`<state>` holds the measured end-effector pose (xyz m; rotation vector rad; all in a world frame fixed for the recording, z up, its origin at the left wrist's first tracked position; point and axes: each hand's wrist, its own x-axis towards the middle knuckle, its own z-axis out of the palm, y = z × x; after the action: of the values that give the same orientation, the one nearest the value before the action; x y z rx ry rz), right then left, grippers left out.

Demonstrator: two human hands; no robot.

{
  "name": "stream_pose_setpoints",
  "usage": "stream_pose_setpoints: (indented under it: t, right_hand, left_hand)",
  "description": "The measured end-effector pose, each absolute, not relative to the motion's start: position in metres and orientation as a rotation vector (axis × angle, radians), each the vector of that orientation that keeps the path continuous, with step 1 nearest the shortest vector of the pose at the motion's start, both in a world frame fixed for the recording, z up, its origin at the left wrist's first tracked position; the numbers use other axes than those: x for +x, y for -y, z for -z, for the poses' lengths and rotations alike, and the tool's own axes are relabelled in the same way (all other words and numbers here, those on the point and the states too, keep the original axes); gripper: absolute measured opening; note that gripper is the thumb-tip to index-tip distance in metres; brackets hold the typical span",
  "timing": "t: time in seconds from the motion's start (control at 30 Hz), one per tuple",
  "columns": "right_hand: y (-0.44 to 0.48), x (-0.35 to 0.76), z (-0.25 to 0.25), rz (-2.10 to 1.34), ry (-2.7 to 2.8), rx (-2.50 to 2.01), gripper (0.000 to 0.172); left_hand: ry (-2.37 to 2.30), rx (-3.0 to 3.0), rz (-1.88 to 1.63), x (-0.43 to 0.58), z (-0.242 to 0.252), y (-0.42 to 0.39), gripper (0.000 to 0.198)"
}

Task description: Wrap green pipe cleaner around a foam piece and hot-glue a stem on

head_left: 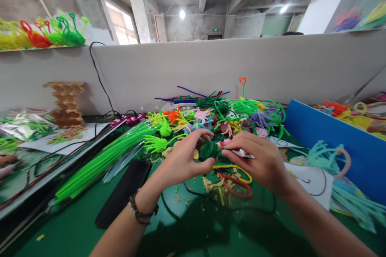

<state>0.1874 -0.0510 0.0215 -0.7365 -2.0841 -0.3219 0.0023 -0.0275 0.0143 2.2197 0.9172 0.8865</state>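
A dark green coil of fuzzy pipe cleaner sits between the thumb and curved fingers of my left hand, just above the green table. My right hand is closed in a pinch beside it, on a dark green strand that runs to the coil; its fingertips partly hide the strand. Under the hands lie a yellow pipe-cleaner loop and a red loop. Close behind the fingers shows something pink, partly covered.
Colourful pipe-cleaner pieces heap up at the back. Bright green pipe cleaners and a black phone-like slab lie to the left. A blue panel stands at right, near pale teal pipe cleaners. Tan scraps litter the table.
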Motion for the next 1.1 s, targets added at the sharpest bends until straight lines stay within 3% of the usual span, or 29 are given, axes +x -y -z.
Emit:
stream_pose_setpoints:
  t: [0.77, 0.93, 1.1]
  right_hand:
    - [0.057, 0.191, -0.027, 0.238, 2.104, -0.787, 0.005]
    - [0.054, 0.195, -0.028, 0.313, 2.143, -0.716, 0.005]
    - [0.053, 0.194, -0.028, 0.431, 2.121, -0.701, 0.007]
  left_hand:
    - [-0.71, 2.111, -0.764, 0.002, -0.019, 0.025, 0.034]
    - [-0.683, 1.88, -0.612, 0.001, -0.017, 0.021, 0.044]
    - [-0.686, 1.871, -0.57, 0.001, -0.016, 0.02, 0.04]
